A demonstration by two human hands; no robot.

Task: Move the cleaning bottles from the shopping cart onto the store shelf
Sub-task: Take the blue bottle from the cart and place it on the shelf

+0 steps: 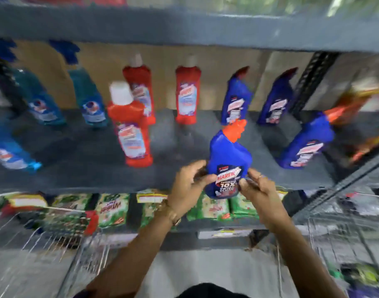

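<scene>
Blue bottle point(228, 164) between both curled hands.

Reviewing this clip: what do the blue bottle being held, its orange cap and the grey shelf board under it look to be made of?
Blue bottle with the printed label: likely moulded plastic, opaque, smooth, slightly glossy. Its angled orange cap: also plastic by its uniform colour. Grey shelf board: matte and dull; painted metal or coated board, the blur leaves that open. Both the left hand and right hand grip the bottle's base.
</scene>
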